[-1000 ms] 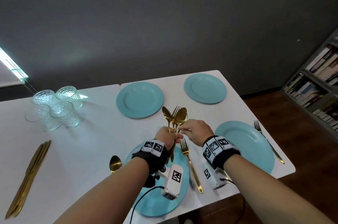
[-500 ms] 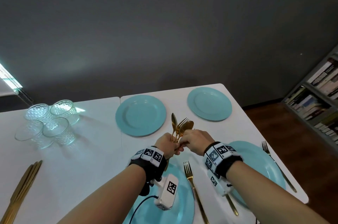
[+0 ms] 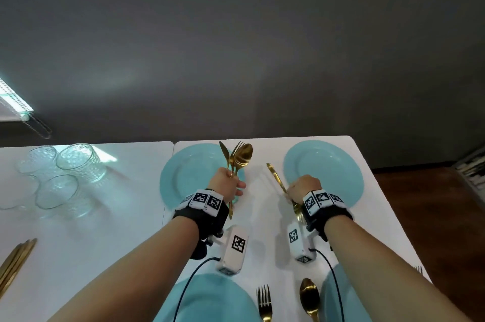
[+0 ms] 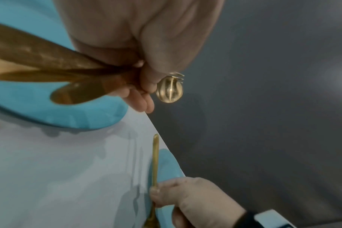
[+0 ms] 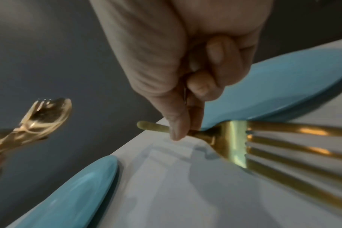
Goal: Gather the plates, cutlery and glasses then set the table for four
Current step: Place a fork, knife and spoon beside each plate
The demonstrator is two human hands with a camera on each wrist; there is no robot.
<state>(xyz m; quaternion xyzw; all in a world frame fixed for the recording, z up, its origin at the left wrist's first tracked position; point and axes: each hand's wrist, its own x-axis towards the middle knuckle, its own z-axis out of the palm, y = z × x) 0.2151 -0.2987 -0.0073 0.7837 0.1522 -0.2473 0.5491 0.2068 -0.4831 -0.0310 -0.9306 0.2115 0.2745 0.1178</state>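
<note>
The white bench (image 3: 126,229) carries four teal plates: two far ones (image 3: 194,177) (image 3: 333,164) and two near ones (image 3: 210,298) cut by the bottom edge. A cluster of clear ribbed glasses (image 3: 65,172) stands at the far left, well apart from the settings, fragile and best taken round the wall. Behind is a plain dark grey wall; brown floor shows at right. The left hand (image 3: 227,185) is fisted round a bundle of gold cutlery (image 3: 236,159), bowls and tines up, over the far left plate. The right hand (image 3: 301,189) pinches a gold fork (image 5: 234,138) near its neck, beside the far right plate. Such thin stiff metal looks light and slippery, safest held mid-handle. Gold knives (image 3: 15,261) lie at the left edge.
</note>
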